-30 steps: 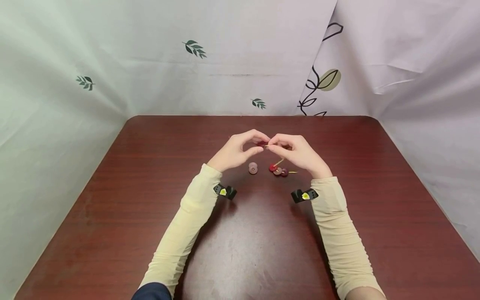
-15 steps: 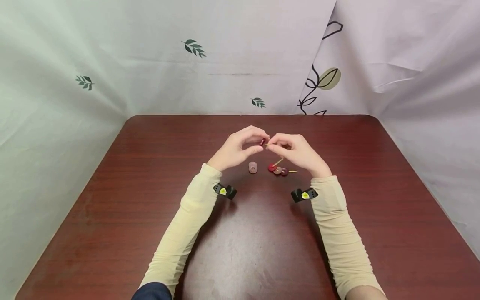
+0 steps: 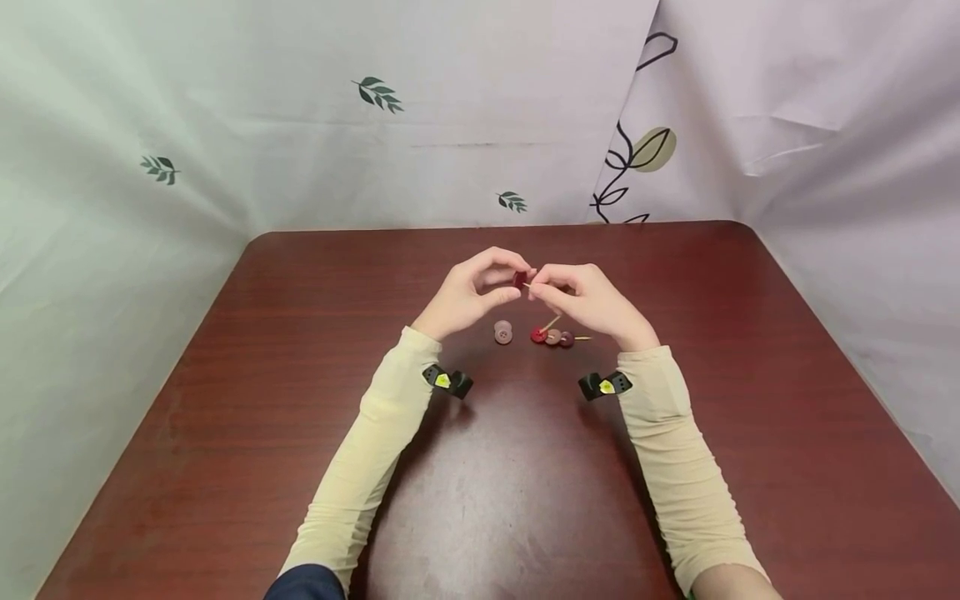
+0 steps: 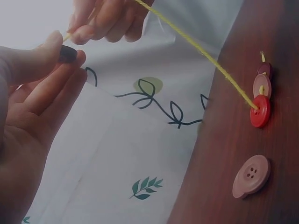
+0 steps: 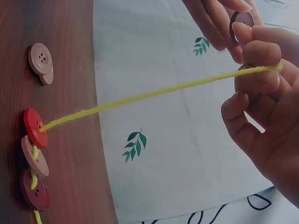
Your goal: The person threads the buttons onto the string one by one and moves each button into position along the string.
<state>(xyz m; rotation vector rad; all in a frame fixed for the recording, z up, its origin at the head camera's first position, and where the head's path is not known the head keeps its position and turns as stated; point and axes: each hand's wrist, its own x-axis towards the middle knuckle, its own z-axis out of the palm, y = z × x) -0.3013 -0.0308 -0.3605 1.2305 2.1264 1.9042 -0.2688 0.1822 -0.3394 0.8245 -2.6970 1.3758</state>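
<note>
My left hand (image 3: 453,304) pinches a dark red button (image 3: 520,279) between thumb and fingertips, raised above the table. Facing it, my right hand (image 3: 592,304) pinches a yellow yarn (image 5: 154,95) near its end, the tip right at the button. From the right hand the yarn slants down to a bright red button (image 5: 35,128) on the table. Behind that one, a pink button (image 5: 35,155) and a maroon button (image 5: 35,190) are threaded on the same yarn, and a short tail pokes out past them.
Two pale pink buttons (image 3: 503,333) lie overlapping on the brown table (image 3: 315,333), left of the threaded ones. A white curtain (image 3: 300,150) with leaf prints hangs behind the table and at both sides.
The button in my left hand has tilted and now shows more clearly between the fingers. Both hands stay close together; the head view has shifted slightly.
</note>
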